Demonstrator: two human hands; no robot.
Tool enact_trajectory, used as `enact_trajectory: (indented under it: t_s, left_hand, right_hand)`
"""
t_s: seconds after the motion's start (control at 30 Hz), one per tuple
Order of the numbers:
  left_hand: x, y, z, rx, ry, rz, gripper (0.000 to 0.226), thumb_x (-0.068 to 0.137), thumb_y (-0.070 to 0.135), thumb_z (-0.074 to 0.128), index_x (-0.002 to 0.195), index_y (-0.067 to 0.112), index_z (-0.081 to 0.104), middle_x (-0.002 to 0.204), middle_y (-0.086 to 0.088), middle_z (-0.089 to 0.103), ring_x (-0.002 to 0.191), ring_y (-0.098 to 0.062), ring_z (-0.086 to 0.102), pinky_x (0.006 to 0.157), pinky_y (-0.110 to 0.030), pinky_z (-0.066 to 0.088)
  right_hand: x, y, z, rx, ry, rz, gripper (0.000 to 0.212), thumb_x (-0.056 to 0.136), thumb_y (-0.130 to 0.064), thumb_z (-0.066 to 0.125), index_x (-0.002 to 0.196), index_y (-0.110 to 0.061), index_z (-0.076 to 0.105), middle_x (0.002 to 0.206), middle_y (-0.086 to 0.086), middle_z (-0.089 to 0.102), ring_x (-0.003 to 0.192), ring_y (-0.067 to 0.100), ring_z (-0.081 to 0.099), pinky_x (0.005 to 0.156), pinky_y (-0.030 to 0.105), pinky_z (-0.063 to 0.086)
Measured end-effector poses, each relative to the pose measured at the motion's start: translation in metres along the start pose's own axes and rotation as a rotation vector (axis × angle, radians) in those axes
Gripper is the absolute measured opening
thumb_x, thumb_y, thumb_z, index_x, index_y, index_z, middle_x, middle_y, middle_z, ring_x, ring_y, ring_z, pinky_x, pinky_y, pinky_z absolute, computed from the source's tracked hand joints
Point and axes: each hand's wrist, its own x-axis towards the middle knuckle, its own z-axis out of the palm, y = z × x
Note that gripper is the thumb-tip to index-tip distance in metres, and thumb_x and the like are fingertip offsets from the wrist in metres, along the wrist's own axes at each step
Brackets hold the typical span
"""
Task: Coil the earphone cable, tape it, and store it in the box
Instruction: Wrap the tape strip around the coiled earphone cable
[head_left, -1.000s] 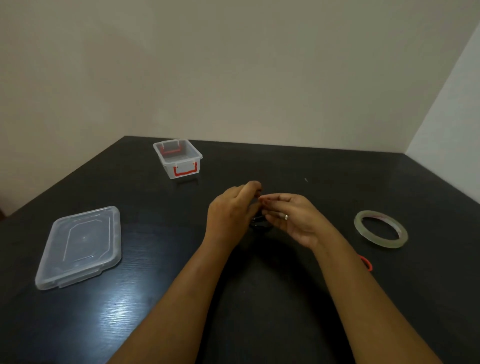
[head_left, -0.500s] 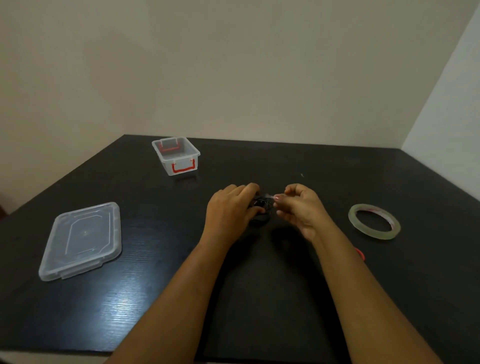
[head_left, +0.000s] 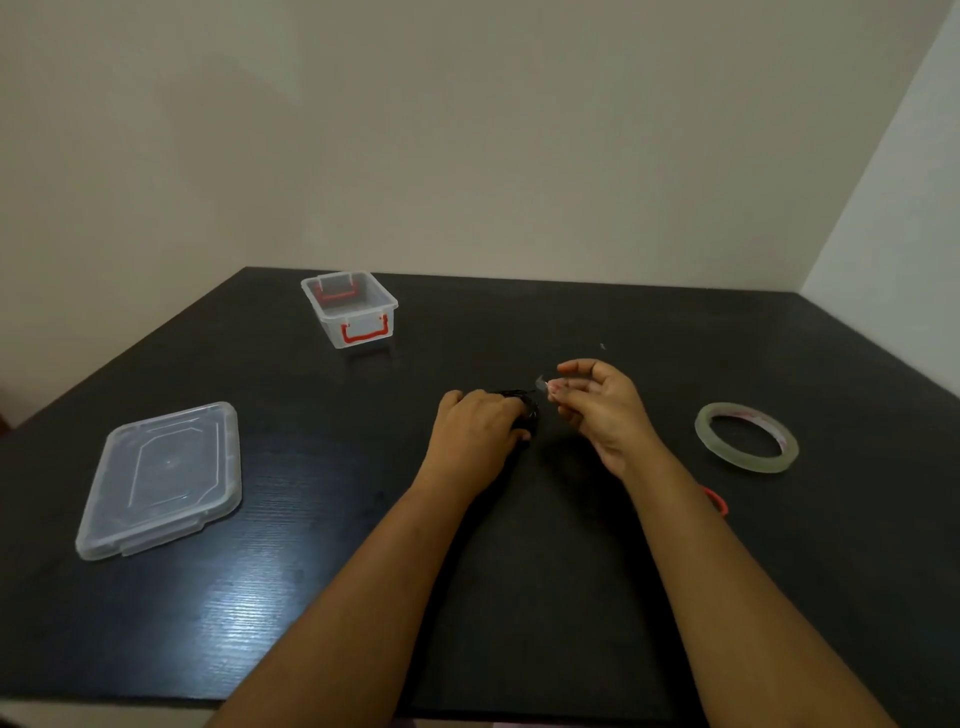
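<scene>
Presently, the left hand (head_left: 475, 428) is gripping the coil (head_left: 524, 408) in curled fingers while the right hand (head_left: 605, 413) is pinching a tape strip (head_left: 542, 384) beside it.

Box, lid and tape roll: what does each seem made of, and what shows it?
Box: probably frosted translucent plastic; its far clip shows through the wall. Lid: likely the same plastic, with moulded ridges. Tape roll: seemingly clear glossy film; see-through ring.
</scene>
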Motion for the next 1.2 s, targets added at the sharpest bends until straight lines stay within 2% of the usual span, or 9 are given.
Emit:
enact_trajectory:
  t_s: [0.17, 0.3, 0.4, 0.47, 0.67, 0.87, 1.0, 1.2]
  left_hand:
    - [-0.001, 0.003, 0.003, 0.117, -0.038, -0.031, 0.03, 0.098, 0.032, 0.039, 0.123, 0.018, 0.048, 0.121, -0.005, 0.053, 0.114, -0.022, 0.046, 0.102, -0.041, 0.03]
    - [-0.002, 0.0, 0.0, -0.021, -0.111, -0.056, 0.033, 0.098, 0.028, 0.035, 0.129, 0.02, 0.042, 0.127, -0.005, 0.05, 0.12, -0.022, 0.043, 0.107, -0.043, 0.022]
    - [-0.002, 0.003, -0.002, -0.134, -0.158, -0.034, 0.031, 0.098, 0.022, 0.036, 0.128, 0.025, 0.043, 0.123, -0.002, 0.056, 0.111, -0.02, 0.048, 0.098, -0.039, 0.026]
    - [-0.001, 0.004, -0.001, -0.174, -0.154, -0.026, 0.031, 0.097, 0.018, 0.035, 0.124, 0.028, 0.046, 0.119, 0.001, 0.059, 0.106, -0.018, 0.05, 0.09, -0.036, 0.026]
    - [-0.001, 0.003, -0.003, -0.248, -0.167, -0.033, 0.03, 0.098, 0.018, 0.034, 0.121, 0.029, 0.05, 0.116, 0.004, 0.058, 0.106, -0.015, 0.052, 0.086, -0.032, 0.025]
    - [-0.004, 0.002, 0.001, -0.162, -0.075, 0.043, 0.022, 0.098, 0.026, 0.035, 0.117, 0.029, 0.046, 0.111, 0.005, 0.052, 0.106, -0.014, 0.049, 0.086, -0.034, 0.025]
    - [-0.001, 0.001, 0.001, -0.153, -0.102, 0.042, 0.025, 0.097, 0.025, 0.04, 0.12, 0.027, 0.047, 0.113, 0.003, 0.05, 0.105, -0.015, 0.047, 0.09, -0.035, 0.03]
    - [0.003, 0.001, 0.005, -0.162, -0.16, 0.013, 0.028, 0.096, 0.024, 0.044, 0.124, 0.02, 0.043, 0.125, -0.003, 0.048, 0.117, -0.021, 0.046, 0.094, -0.04, 0.037]
  right_hand:
    - [-0.002, 0.003, 0.003, -0.011, -0.037, 0.006, 0.024, 0.085, 0.0, 0.064, 0.102, -0.016, 0.063, 0.1, 0.009, 0.07, 0.096, 0.022, 0.066, 0.085, 0.037, 0.054]
    - [-0.004, 0.003, 0.006, 0.014, -0.039, -0.004, 0.017, 0.085, 0.001, 0.064, 0.088, -0.016, 0.066, 0.092, 0.007, 0.069, 0.089, 0.019, 0.064, 0.085, 0.037, 0.053]
    - [-0.005, 0.002, 0.01, 0.009, -0.056, -0.032, 0.02, 0.086, 0.003, 0.061, 0.083, -0.016, 0.069, 0.092, 0.007, 0.071, 0.089, 0.019, 0.065, 0.084, 0.035, 0.053]
    - [-0.005, 0.002, 0.013, -0.019, -0.069, -0.047, 0.022, 0.086, 0.002, 0.06, 0.084, -0.016, 0.072, 0.095, 0.006, 0.072, 0.093, 0.02, 0.066, 0.085, 0.034, 0.054]
    - [-0.007, 0.001, 0.013, -0.064, -0.05, -0.016, 0.02, 0.087, 0.0, 0.06, 0.091, -0.013, 0.074, 0.099, 0.005, 0.072, 0.097, 0.02, 0.066, 0.087, 0.034, 0.055]
    - [-0.009, -0.001, 0.01, -0.078, -0.079, 0.041, 0.018, 0.089, -0.002, 0.059, 0.093, -0.011, 0.074, 0.097, 0.009, 0.072, 0.092, 0.019, 0.067, 0.084, 0.034, 0.057]
    - [-0.01, -0.001, 0.011, -0.099, -0.08, 0.054, 0.017, 0.089, -0.003, 0.059, 0.093, -0.011, 0.074, 0.098, 0.008, 0.071, 0.092, 0.019, 0.067, 0.083, 0.034, 0.057]
    - [-0.01, 0.002, 0.014, -0.104, -0.073, 0.061, 0.017, 0.088, -0.002, 0.059, 0.092, -0.009, 0.074, 0.096, 0.008, 0.072, 0.089, 0.019, 0.069, 0.077, 0.029, 0.057]
